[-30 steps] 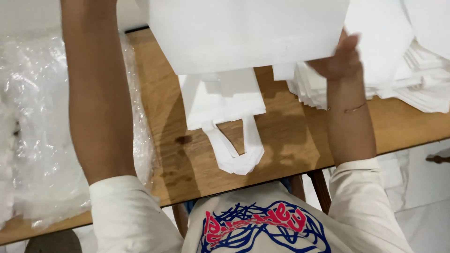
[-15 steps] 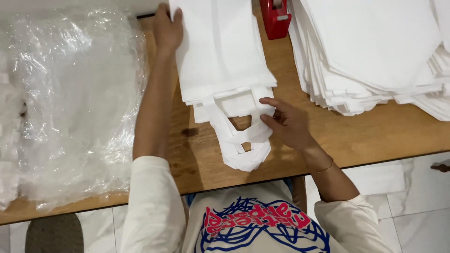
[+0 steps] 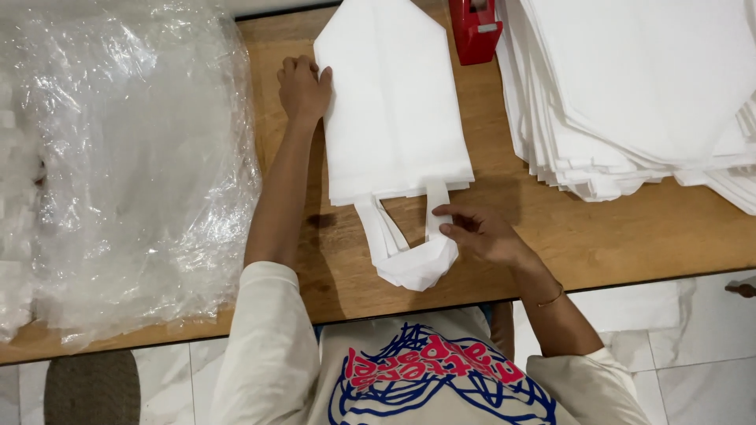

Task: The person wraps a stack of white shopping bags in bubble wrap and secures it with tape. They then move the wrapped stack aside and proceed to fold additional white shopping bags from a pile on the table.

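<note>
A small pile of flat white fabric bags (image 3: 391, 102) lies on the wooden table (image 3: 551, 228), its looped handles (image 3: 409, 252) pointing toward me. My left hand (image 3: 303, 88) rests on the table against the pile's left edge, fingers curled. Near the front edge, my right hand (image 3: 476, 232) pinches the right strap of the handles between thumb and fingers.
A tall stack of the same white bags (image 3: 638, 86) fills the right side of the table. A red tape dispenser (image 3: 475, 30) stands at the back between the stacks. Crumpled clear plastic wrap (image 3: 118, 157) covers the left end. Tiled floor (image 3: 693, 346) shows below.
The white sheet held up a second ago is now laid flat on the pile. My left hand slid down the pile's left edge, and my right hand moved onto the handles.
</note>
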